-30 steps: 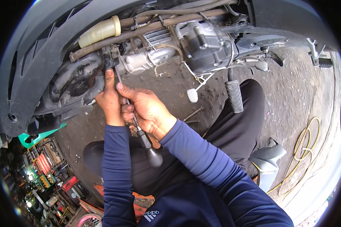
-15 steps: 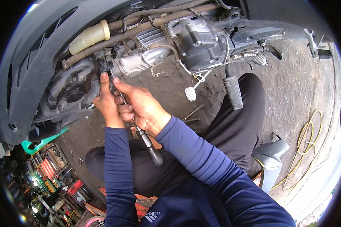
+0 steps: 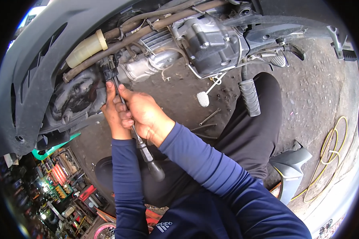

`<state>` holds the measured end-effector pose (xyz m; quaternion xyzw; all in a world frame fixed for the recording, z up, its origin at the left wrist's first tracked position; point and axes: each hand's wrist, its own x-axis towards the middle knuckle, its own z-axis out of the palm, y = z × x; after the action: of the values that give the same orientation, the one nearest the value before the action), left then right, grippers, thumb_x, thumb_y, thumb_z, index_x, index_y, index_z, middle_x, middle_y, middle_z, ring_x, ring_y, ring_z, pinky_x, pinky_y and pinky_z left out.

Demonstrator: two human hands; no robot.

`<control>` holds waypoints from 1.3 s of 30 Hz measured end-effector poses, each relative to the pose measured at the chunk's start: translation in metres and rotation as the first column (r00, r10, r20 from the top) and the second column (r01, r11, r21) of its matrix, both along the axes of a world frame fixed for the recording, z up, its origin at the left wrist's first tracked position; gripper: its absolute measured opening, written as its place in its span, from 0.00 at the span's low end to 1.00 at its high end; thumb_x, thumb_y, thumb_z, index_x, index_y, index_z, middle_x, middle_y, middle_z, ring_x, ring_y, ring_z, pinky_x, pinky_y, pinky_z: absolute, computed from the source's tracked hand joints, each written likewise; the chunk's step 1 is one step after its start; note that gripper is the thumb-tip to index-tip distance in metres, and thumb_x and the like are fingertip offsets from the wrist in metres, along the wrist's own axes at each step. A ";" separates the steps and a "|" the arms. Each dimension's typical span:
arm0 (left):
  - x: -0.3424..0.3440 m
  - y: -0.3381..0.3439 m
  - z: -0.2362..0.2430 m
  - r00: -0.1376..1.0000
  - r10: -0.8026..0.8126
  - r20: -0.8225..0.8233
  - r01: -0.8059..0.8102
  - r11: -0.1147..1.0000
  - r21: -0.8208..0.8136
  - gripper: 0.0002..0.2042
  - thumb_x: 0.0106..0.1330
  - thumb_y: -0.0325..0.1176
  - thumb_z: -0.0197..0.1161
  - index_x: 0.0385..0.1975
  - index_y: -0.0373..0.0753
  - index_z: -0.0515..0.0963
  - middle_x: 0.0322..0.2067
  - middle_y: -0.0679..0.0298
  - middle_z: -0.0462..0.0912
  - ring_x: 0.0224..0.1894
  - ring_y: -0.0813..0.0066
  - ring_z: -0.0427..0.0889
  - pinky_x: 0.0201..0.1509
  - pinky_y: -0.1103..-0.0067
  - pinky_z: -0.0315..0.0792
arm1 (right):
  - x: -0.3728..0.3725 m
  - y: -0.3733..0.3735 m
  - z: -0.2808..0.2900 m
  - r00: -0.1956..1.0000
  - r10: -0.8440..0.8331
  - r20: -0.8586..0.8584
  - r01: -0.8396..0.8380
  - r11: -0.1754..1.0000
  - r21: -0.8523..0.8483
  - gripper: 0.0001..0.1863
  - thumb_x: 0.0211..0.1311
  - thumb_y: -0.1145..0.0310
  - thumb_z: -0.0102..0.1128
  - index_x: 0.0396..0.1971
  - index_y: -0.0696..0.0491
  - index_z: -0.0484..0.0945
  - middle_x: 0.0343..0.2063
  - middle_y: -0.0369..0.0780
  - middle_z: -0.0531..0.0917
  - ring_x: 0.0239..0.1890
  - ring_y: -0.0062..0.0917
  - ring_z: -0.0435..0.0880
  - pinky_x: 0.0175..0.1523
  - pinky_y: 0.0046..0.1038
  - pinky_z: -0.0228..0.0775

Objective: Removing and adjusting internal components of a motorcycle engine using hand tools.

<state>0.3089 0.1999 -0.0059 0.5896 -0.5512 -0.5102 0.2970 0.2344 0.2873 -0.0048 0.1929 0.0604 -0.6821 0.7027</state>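
Observation:
My right hand [image 3: 145,113] is closed around the metal shaft of a long screwdriver [image 3: 134,131]. Its dark bulbous handle points down toward my lap, and its upper end reaches a small black part [image 3: 110,71] on the motorcycle engine. Beside it, my left hand [image 3: 116,119] has its thumb pointing up against the bottom of that black part. The other left fingers are curled and partly hidden, so what they grip does not show. Right above runs a brown tube [image 3: 119,47], with a cream plastic reservoir [image 3: 85,49] over it.
A dark engine cover [image 3: 207,47], a white kick pedal [image 3: 202,99] and a rubber footpeg [image 3: 249,97] lie to the right. Wrenches [image 3: 209,117] rest on the ground. A grey panel [image 3: 291,167] and yellow hose [image 3: 320,159] are at right; a cluttered tool tray [image 3: 64,171] stands lower left.
The view has shifted slightly. The screwdriver's handle has swung a little left and stands more upright. Both hands remain at the same part of the engine.

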 end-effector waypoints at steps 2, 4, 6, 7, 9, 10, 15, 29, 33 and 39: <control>0.000 -0.001 -0.003 0.998 -0.056 0.001 0.055 0.992 -0.112 0.23 0.68 0.56 0.70 0.19 0.47 0.74 0.15 0.77 0.70 0.14 0.87 0.65 0.17 0.81 0.57 | -0.003 0.000 0.002 1.000 -0.007 0.000 0.007 1.000 0.011 0.18 0.80 0.54 0.52 0.33 0.52 0.75 0.21 0.31 0.72 0.17 0.13 0.62 0.20 0.21 0.54; 0.001 -0.002 -0.004 0.997 -0.065 0.045 0.071 0.986 -0.151 0.21 0.69 0.55 0.68 0.26 0.43 0.78 0.17 0.76 0.71 0.17 0.85 0.67 0.20 0.81 0.61 | -0.005 0.001 0.006 1.000 -0.012 -0.018 0.012 0.999 0.044 0.17 0.79 0.54 0.54 0.33 0.52 0.75 0.22 0.32 0.73 0.17 0.13 0.63 0.21 0.20 0.55; 0.003 -0.002 -0.004 0.988 0.004 0.154 0.009 0.996 -0.084 0.22 0.73 0.54 0.64 0.42 0.36 0.85 0.20 0.73 0.75 0.22 0.84 0.70 0.26 0.81 0.68 | -0.004 0.003 0.011 0.998 -0.026 -0.054 0.032 0.994 0.101 0.15 0.77 0.56 0.57 0.33 0.52 0.75 0.24 0.32 0.75 0.17 0.12 0.64 0.21 0.19 0.56; 0.002 -0.001 -0.004 0.992 -0.006 0.126 0.017 0.996 -0.085 0.21 0.73 0.52 0.64 0.42 0.36 0.85 0.20 0.74 0.74 0.21 0.84 0.70 0.25 0.81 0.67 | -0.004 0.004 0.013 0.997 -0.015 -0.077 0.024 0.993 0.119 0.15 0.77 0.56 0.58 0.33 0.52 0.75 0.24 0.32 0.75 0.18 0.12 0.64 0.21 0.19 0.56; 0.000 0.001 -0.004 0.995 0.008 0.101 0.002 0.995 -0.096 0.19 0.74 0.50 0.65 0.43 0.37 0.85 0.19 0.75 0.73 0.21 0.85 0.69 0.24 0.82 0.65 | -0.005 0.004 0.015 0.995 0.007 -0.102 0.003 0.995 0.097 0.14 0.76 0.58 0.60 0.34 0.52 0.75 0.25 0.33 0.76 0.18 0.13 0.65 0.21 0.18 0.57; -0.001 0.002 -0.004 0.994 -0.017 0.110 0.034 0.988 -0.148 0.19 0.74 0.49 0.65 0.43 0.37 0.85 0.19 0.76 0.72 0.21 0.86 0.68 0.23 0.82 0.65 | -0.006 0.004 0.014 0.998 0.002 -0.062 0.005 0.994 0.114 0.14 0.76 0.57 0.60 0.34 0.52 0.75 0.25 0.33 0.76 0.18 0.13 0.66 0.21 0.18 0.57; -0.006 0.006 -0.001 0.968 -0.137 -0.210 0.088 0.970 -0.227 0.15 0.70 0.41 0.72 0.25 0.44 0.76 0.18 0.76 0.73 0.17 0.89 0.68 0.19 0.86 0.58 | -0.007 -0.001 0.005 1.000 0.018 0.013 -0.019 0.997 0.080 0.17 0.77 0.53 0.57 0.34 0.52 0.75 0.23 0.32 0.74 0.19 0.14 0.65 0.22 0.20 0.59; -0.009 0.004 0.005 0.999 0.035 0.000 -0.035 0.999 0.000 0.22 0.70 0.55 0.68 0.20 0.45 0.77 0.13 0.80 0.63 0.13 0.91 0.59 0.15 0.85 0.51 | -0.007 -0.004 0.000 0.997 0.039 -0.072 -0.032 0.995 0.090 0.18 0.76 0.52 0.59 0.35 0.53 0.76 0.25 0.31 0.73 0.21 0.14 0.66 0.23 0.19 0.58; -0.012 0.004 0.006 0.998 0.047 0.039 -0.047 0.999 -0.018 0.23 0.69 0.55 0.68 0.18 0.46 0.74 0.12 0.80 0.62 0.12 0.91 0.59 0.14 0.86 0.51 | -0.010 -0.005 -0.007 0.998 0.046 0.038 -0.047 0.998 0.029 0.19 0.77 0.52 0.58 0.35 0.54 0.76 0.24 0.31 0.73 0.21 0.15 0.67 0.25 0.20 0.61; -0.008 0.000 0.006 0.999 0.020 -0.044 -0.018 0.999 0.039 0.22 0.69 0.55 0.69 0.22 0.45 0.76 0.12 0.80 0.62 0.13 0.92 0.60 0.14 0.88 0.53 | -0.005 -0.008 -0.008 0.999 0.010 -0.047 -0.009 1.000 0.024 0.19 0.77 0.52 0.57 0.34 0.54 0.75 0.25 0.31 0.71 0.21 0.14 0.65 0.24 0.20 0.58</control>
<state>0.3009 0.2003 0.0004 0.5890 -0.5290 -0.5307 0.3027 0.2291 0.2793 -0.0131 0.1850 0.0860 -0.6825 0.7019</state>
